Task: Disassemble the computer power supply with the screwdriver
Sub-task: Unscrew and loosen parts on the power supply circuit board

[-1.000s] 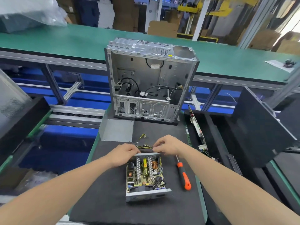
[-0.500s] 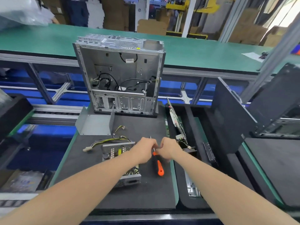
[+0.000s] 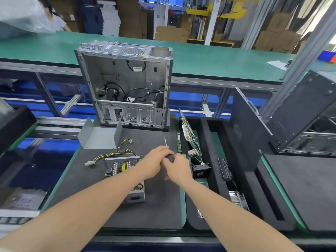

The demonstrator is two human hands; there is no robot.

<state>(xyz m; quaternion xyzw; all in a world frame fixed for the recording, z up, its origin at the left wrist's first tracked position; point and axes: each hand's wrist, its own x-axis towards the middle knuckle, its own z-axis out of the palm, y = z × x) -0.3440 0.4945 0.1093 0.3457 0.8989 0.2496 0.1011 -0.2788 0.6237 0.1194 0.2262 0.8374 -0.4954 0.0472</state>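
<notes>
The opened power supply (image 3: 121, 165) lies on the black foam mat (image 3: 160, 206), its circuit board exposed and yellow-black cables (image 3: 109, 155) trailing to the left. My left forearm crosses over its right part. Right of it both hands meet around the screwdriver (image 3: 165, 142). Its thin metal shaft points away from me, above the knuckles. My left hand (image 3: 154, 163) curls over the upper handle, and my right hand (image 3: 177, 169) wraps the handle from the right. The handle is almost wholly hidden by the fingers.
The power supply's bent grey metal cover (image 3: 99, 136) sits behind it. An empty computer case (image 3: 127, 84) stands upright at the mat's far edge. A black slotted foam tray (image 3: 214, 160) on the right holds circuit boards and a fan. A dark side panel (image 3: 249, 131) leans further right.
Both hands left the power supply's far edge and went right to the screwdriver, which lay flat on the mat. Now they grip it, lifted, shaft pointing away. The view swung right.
</notes>
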